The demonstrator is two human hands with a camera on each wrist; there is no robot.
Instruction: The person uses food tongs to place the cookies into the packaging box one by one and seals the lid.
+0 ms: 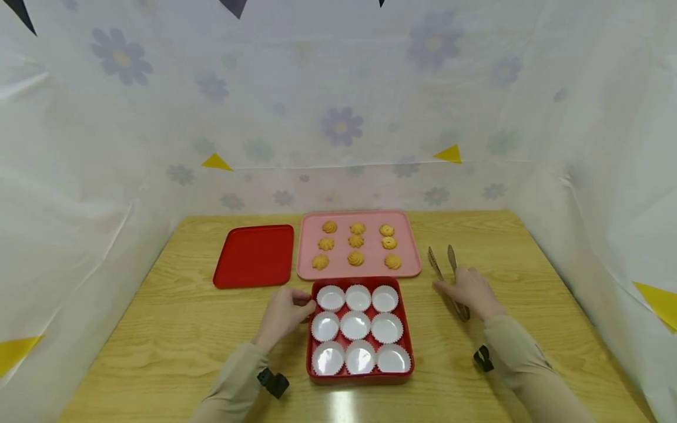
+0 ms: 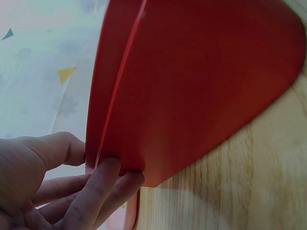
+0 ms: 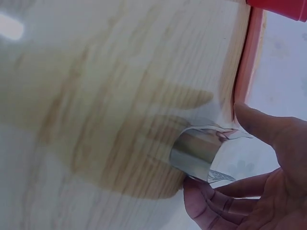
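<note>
A red box (image 1: 359, 379) with several white paper baking cups (image 1: 355, 325) in rows stands at the near middle of the table. My left hand (image 1: 285, 314) holds its left side: in the left wrist view the thumb is at the rim and the fingers lie on the outer wall of the box (image 2: 192, 86). Right of the box, metal tongs (image 1: 456, 305) lie with their arms spread. My right hand (image 1: 471, 291) is over them, thumb to the left and fingers to the right. The right wrist view shows the fingers by the bent end of the tongs (image 3: 194, 151).
Behind the box lies a pink tray (image 1: 312, 272) bearing several piped cookies (image 1: 355, 258). A flat red tray (image 1: 254, 257) lies to its left. The wooden table (image 1: 174, 329) is enclosed by a flowered sheet (image 1: 338, 70) at the back and sides.
</note>
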